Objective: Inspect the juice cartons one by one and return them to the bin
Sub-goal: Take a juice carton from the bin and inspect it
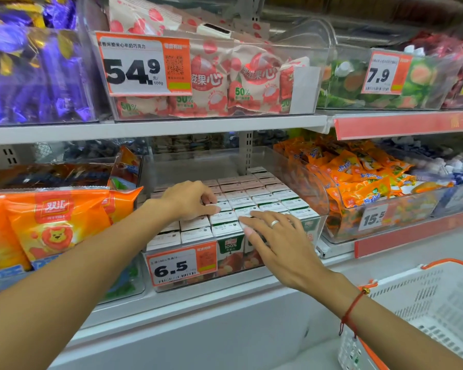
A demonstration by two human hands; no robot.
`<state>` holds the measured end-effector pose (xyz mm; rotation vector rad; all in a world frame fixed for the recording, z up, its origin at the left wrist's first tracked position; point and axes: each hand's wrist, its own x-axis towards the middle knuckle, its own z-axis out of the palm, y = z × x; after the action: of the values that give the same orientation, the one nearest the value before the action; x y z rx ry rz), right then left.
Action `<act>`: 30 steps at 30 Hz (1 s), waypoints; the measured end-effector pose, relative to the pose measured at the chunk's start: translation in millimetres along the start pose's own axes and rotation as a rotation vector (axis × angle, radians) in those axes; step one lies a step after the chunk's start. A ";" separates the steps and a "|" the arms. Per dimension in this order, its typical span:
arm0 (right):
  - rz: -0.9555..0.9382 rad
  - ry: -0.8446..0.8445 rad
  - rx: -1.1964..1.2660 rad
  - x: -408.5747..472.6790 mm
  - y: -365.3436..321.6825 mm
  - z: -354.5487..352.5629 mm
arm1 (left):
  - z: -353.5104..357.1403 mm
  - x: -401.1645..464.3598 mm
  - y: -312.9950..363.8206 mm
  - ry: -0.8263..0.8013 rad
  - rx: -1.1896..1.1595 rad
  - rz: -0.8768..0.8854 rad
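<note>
So the juice cartons (254, 201) are all packed upright in tight rows inside the clear bin (309, 182) on the lower shelf (225, 287), the one with the 6.5 price tag (181, 263) on its front. The left hand (189, 198) sits on the tops near the middle with fingers curled down onto a carton, though I can't tell if it's actually gripping it. The right hand (281, 241) lies flat and relaxed, fingers straight, on the front-row tops, and a white basket (439, 303) hangs off that arm.
</note>
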<state>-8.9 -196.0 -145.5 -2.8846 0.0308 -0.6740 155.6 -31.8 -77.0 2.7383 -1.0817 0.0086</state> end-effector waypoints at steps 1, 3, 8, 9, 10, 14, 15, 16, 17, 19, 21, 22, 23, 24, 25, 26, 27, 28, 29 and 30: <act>-0.002 -0.002 -0.001 0.0 -0.4 0.2 | -1.1 2.1 -0.1 -0.011 0.026 0.007; 0.003 -0.012 0.015 0.2 -1.9 0.6 | -2.4 5.5 1.4 -0.015 0.089 0.016; 0.016 -0.036 0.042 1.2 -1.4 0.3 | -8.9 14.0 9.2 -0.094 0.197 0.045; 0.013 -0.039 0.034 1.0 -1.0 0.5 | -10.9 14.9 10.8 -0.116 0.220 0.051; 0.011 -0.040 0.028 0.4 -0.4 1.0 | -12.1 15.2 12.0 -0.136 0.246 0.058; -0.002 -0.032 0.034 -1.6 1.7 2.9 | -8.4 12.2 9.8 -0.155 0.314 0.088; -0.007 -0.030 0.037 -1.4 2.5 2.8 | -7.3 10.4 8.1 -0.127 0.298 0.092; -0.011 -0.027 0.040 -1.0 3.4 2.7 | -6.9 8.3 6.4 -0.085 0.266 0.093; -0.012 -0.025 0.040 -0.6 4.3 2.3 | -6.7 5.9 5.3 -0.031 0.222 0.092; -0.014 -0.020 0.034 -0.5 5.9 1.9 | -6.0 0.8 4.6 0.098 0.126 0.072; -0.016 -0.015 0.025 -0.9 5.7 2.5 | -3.4 -5.6 5.5 0.217 0.059 0.034; -0.015 -0.015 0.022 -1.2 5.6 3.0 | -0.9 -8.7 6.2 0.269 0.038 0.014; -0.014 -0.012 0.020 -1.0 5.1 3.6 | 1.7 -11.8 7.1 0.324 0.016 -0.005; -0.014 -0.008 0.015 -1.0 4.9 4.2 | 3.5 -15.0 8.3 0.380 -0.016 -0.026; -0.015 -0.003 0.011 -0.8 4.9 4.7 | 4.2 -18.8 9.5 0.436 -0.068 -0.048; -0.017 0.002 0.008 -0.8 5.3 5.1 | 3.3 -23.3 11.0 0.493 -0.139 -0.067; -0.019 0.006 0.009 -0.9 5.6 5.0 | 1.5 -28.6 12.7 0.549 -0.221 -0.079; -0.019 0.004 0.012 -1.1 5.6 4.5 | -0.8 -34.6 14.4 0.600 -0.310 -0.083; -0.017 -0.005 0.015 -1.6 5.2 3.5 | -3.5 -41.6 17.0 0.639 -0.412 -0.081; -0.013 -0.018 0.017 -2.1 4.3 2.2 | -6.1 -48.9 19.7 0.667 -0.538 -0.078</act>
<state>-9.7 -199.7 -149.1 -2.8770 0.0044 -0.6466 106.8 -11.7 -71.2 2.0486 -0.6582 0.5021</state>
